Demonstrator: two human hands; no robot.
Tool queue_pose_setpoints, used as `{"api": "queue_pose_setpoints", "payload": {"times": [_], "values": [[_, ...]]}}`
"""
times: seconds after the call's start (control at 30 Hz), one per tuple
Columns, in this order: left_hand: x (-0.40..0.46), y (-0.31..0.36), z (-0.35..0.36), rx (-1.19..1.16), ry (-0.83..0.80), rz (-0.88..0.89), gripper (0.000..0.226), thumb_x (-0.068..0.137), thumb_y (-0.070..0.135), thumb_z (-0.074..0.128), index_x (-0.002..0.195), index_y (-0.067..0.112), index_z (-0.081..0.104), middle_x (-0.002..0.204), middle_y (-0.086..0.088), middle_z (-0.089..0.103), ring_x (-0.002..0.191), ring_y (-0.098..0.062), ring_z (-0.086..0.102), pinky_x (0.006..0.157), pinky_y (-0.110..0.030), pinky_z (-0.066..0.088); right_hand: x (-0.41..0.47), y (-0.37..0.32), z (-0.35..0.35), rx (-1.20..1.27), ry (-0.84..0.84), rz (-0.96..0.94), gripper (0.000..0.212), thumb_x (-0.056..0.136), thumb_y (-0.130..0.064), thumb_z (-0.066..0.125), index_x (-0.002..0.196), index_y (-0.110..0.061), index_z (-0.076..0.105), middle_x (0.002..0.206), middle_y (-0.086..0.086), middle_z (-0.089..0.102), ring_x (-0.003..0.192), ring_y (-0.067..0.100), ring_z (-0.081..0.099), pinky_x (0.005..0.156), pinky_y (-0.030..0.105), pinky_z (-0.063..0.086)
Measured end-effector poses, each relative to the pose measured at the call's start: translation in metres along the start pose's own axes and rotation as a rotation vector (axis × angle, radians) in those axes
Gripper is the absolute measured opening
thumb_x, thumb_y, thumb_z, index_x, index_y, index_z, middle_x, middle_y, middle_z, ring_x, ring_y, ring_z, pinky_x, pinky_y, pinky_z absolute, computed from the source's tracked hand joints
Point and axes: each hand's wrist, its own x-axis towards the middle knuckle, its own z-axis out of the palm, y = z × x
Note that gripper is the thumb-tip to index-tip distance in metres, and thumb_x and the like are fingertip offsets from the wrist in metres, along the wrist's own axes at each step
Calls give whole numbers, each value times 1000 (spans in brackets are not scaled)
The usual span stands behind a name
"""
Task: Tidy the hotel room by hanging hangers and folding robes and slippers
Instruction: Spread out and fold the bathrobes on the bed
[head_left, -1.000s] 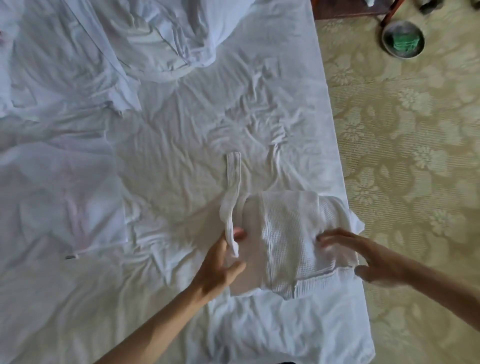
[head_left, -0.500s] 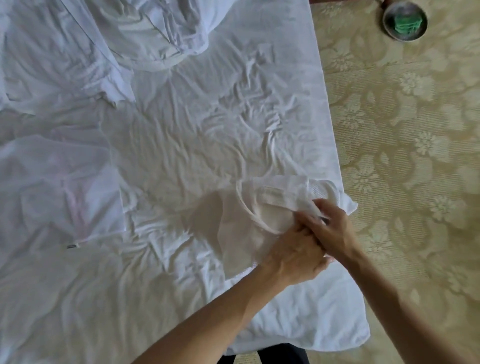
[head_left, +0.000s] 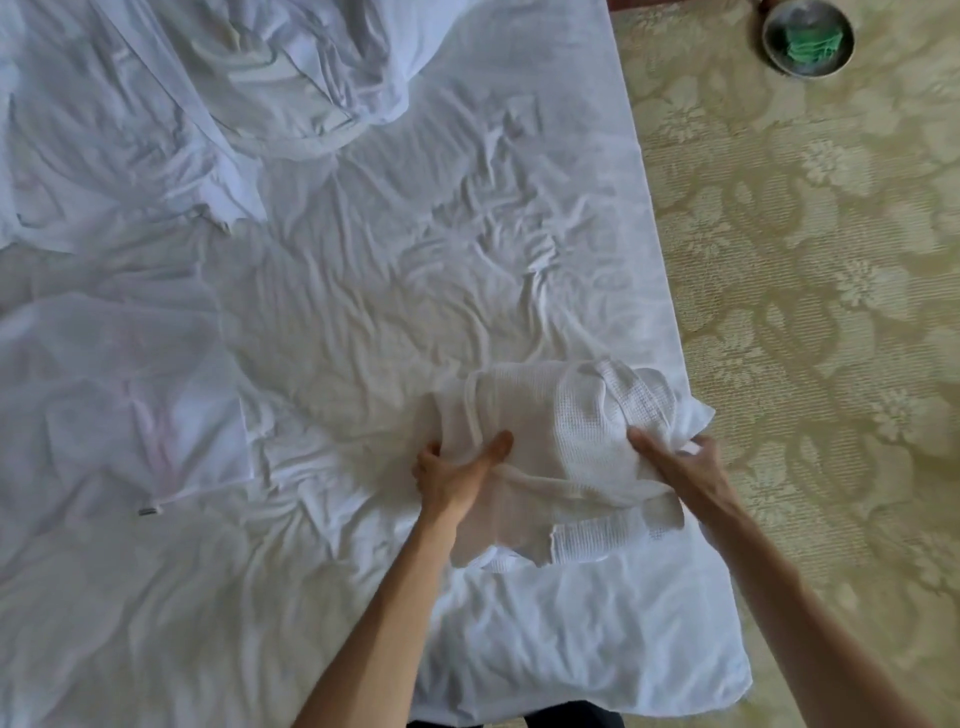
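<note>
A white waffle-weave robe (head_left: 566, 431), folded into a compact bundle, lies near the right edge of the bed (head_left: 363, 291). My left hand (head_left: 452, 473) grips the bundle's left side, thumb on top and fingers tucked under the cloth. My right hand (head_left: 680, 465) holds its right end, fingers curled into the fabric. A loose flap of the robe hangs toward me below the bundle.
A rumpled white duvet (head_left: 249, 78) is heaped at the head of the bed, with flat white linen (head_left: 114, 395) on the left. Patterned beige carpet (head_left: 831, 312) lies to the right. A round metal bowl with something green (head_left: 808, 39) sits on the floor at the top right.
My hands were together over the middle of the robe; now they are apart, one gripping each end. The belt strip seen a second ago is tucked in.
</note>
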Motion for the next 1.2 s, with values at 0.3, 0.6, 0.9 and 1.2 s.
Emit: {"api": "queue_pose_setpoints", "payload": {"times": [0.3,0.6,0.9,1.2], "values": [[54,-3,-15,15,-550,-3,99,42,68,93,126,24,63,115,1,74,103,-19,72,95,-43,57,14,-22,42,27,-596,211,76,67,-66,75,120,-12,66,114,9,74,106,22,71,84,32,58],[23,-17,-42,-236,-596,19,60,66,38,92,116,17,68,102,-2,78,95,-20,75,85,-37,60,-18,-34,54,16,-602,149,110,36,-76,86,123,-12,64,116,14,73,104,30,71,89,45,55],[-58,-81,-234,-520,-454,139,48,74,23,86,117,15,66,105,-6,77,99,-24,74,87,-39,58,-154,-103,179,-287,-677,-61,115,25,-85,79,116,-15,67,102,2,77,93,16,74,74,26,56],[-87,-240,-518,-763,-190,255,46,79,29,84,119,16,67,111,-8,76,103,-26,72,95,-44,57,-363,-125,460,-426,-819,-216,75,62,-71,67,119,-24,59,119,0,68,96,7,66,80,24,48]]}}
